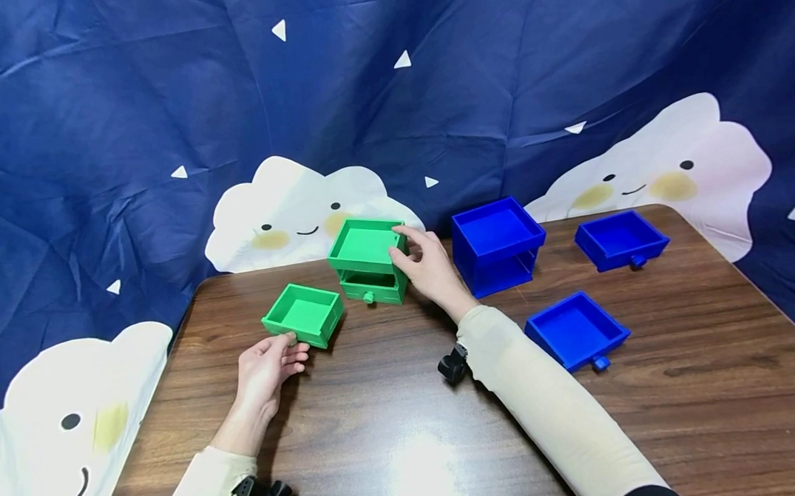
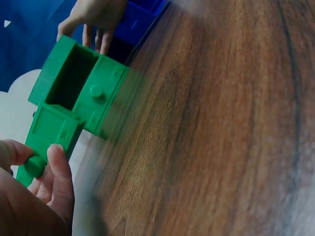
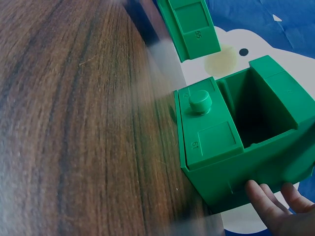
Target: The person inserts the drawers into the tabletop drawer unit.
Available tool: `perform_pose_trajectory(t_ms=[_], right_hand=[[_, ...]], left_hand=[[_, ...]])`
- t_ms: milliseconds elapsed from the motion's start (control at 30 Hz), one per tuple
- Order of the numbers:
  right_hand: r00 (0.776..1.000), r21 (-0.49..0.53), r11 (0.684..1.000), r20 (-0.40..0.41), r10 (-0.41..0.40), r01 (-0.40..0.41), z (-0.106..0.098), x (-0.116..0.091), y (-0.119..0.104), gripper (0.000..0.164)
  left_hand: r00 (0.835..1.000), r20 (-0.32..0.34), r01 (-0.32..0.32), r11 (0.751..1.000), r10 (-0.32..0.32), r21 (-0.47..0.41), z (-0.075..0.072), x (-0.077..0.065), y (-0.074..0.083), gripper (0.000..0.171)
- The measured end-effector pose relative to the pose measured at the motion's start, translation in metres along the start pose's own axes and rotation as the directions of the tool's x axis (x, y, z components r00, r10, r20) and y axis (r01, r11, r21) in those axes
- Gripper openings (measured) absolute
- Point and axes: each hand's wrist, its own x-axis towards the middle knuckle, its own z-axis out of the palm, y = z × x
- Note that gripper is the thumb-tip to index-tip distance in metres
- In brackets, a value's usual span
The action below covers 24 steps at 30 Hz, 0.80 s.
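Note:
My left hand (image 1: 267, 368) pinches the round knob (image 2: 34, 166) of a green drawer (image 1: 303, 315) between thumb and fingers. The drawer is held tilted, just left of a small green cabinet (image 1: 367, 245). A lower drawer (image 3: 211, 130) with its own knob sits inside the cabinet, and the slot (image 2: 74, 76) above it is vacant. At the cabinet's right side, my right hand (image 1: 432, 270) holds it, thumb and index finger over the top edge. Fingertips (image 3: 253, 189) lie against the side wall in the right wrist view.
Right of my right hand stands a blue cabinet (image 1: 497, 244) with an open front. Two blue drawers lie farther right, one at the back (image 1: 620, 240) and one nearer (image 1: 577, 330). The wooden table (image 1: 391, 404) meets a blue cloth (image 1: 337, 80) with cloud prints behind.

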Motion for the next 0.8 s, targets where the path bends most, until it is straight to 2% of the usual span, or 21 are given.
perform_pose_trajectory(t_ms=[800], right_hand=[[1.0,0.002,1.0,0.003,-0.004,0.004,0.0,0.0011,0.0012,0.048]], left_hand=[[1.0,0.01,-0.008,1.0,0.008,-0.001,0.0084,-0.0022,-0.0033,0.01]])
